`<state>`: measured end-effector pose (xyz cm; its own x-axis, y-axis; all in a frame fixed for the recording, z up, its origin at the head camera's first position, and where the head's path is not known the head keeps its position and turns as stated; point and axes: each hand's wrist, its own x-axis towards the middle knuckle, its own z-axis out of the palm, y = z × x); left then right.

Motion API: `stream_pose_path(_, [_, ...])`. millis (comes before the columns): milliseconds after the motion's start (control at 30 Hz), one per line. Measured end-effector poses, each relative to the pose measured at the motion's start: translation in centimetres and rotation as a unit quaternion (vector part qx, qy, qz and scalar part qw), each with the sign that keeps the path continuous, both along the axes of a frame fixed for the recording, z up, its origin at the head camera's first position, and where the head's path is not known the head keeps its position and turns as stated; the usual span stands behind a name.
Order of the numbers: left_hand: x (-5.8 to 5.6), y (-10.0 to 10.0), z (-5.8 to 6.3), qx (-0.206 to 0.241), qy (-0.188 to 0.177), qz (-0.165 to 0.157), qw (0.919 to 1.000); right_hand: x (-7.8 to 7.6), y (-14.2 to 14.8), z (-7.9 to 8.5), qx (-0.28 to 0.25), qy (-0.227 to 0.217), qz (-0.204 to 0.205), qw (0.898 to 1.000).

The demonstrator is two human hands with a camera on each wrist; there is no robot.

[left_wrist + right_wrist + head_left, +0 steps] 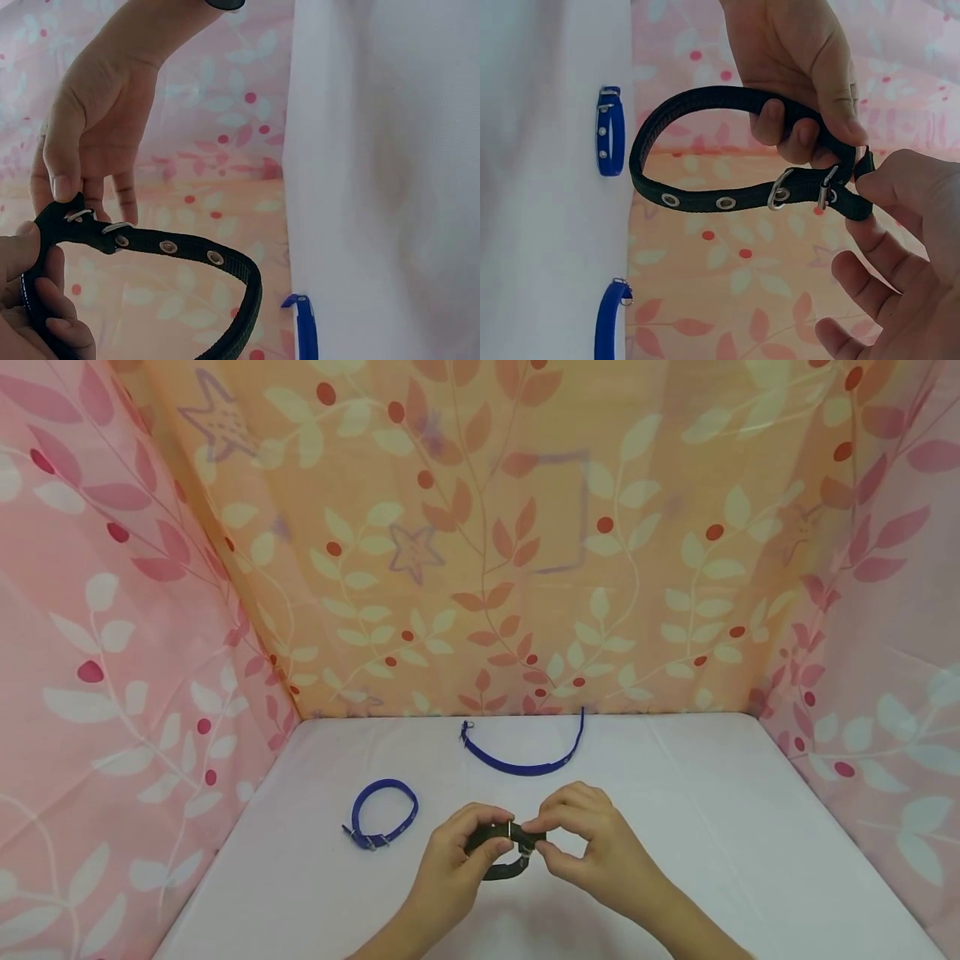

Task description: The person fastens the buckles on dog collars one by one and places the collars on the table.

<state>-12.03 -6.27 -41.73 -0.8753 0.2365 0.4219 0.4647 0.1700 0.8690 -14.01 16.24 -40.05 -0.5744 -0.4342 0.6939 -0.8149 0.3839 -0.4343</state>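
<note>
A dark collar (pixel 506 871) with metal eyelets, a buckle (pixel 828 189) and a D-ring (pixel 778 191) is held in the air above the table, bent into a loop. My left hand (pixel 459 858) grips its band close to the buckle, thumb against the strap. At the buckle, my right hand (pixel 600 842) pinches the strap end between thumb and index finger; its other fingers are loosely bent in the right wrist view. The right fingertips partly hide the strap end.
A blue collar (pixel 402 832), closed in a loop, lies on the white table (pixel 285 877) to the left. Another blue collar (pixel 519 769) lies opened in a curve near the back edge. Patterned cloth (pixel 480 527) hangs behind and on both sides.
</note>
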Motion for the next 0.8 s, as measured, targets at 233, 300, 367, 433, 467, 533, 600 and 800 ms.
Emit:
stream_pose_path(233, [0.05, -0.12, 0.27, -0.008, -0.009, -0.009, 0.9999, -0.01, 0.1, 0.0, 0.02, 0.025, -0.008, 0.999])
stream_pose_path(300, [0.03, -0.16, 0.27, -0.013, -0.001, -0.01, 0.9999, 0.0, 0.08, 0.03, 0.026, 0.047, -0.013, 0.998])
stream_pose_path(367, [-0.01, -0.22, 0.24, -0.016, 0.005, -0.011, 0.9998, 0.0, 0.04, 0.05, 0.03, 0.074, -0.015, 0.997])
stream_pose_path(433, [-0.07, -0.25, 0.19, -0.017, 0.015, -0.014, 0.9996, -0.02, -0.02, 0.06, 0.031, 0.096, -0.014, 0.995])
stream_pose_path(467, [-0.1, -0.26, 0.16, -0.016, 0.022, -0.016, 0.9995, -0.03, -0.05, 0.07, 0.032, 0.104, -0.014, 0.994])
stream_pose_path(533, [-0.14, -0.26, 0.11, -0.017, 0.033, -0.019, 0.9991, -0.05, -0.11, 0.07, 0.032, 0.116, -0.012, 0.993])
stream_pose_path(600, [-0.17, -0.25, 0.06, -0.018, 0.042, -0.024, 0.9986, -0.05, -0.17, 0.04, 0.032, 0.116, -0.011, 0.993])
stream_pose_path(800, [-0.02, -0.3, 0.17, -0.013, 0.014, -0.026, 0.9995, 0.03, -0.31, 0.08, 0.016, 0.069, -0.009, 0.997])
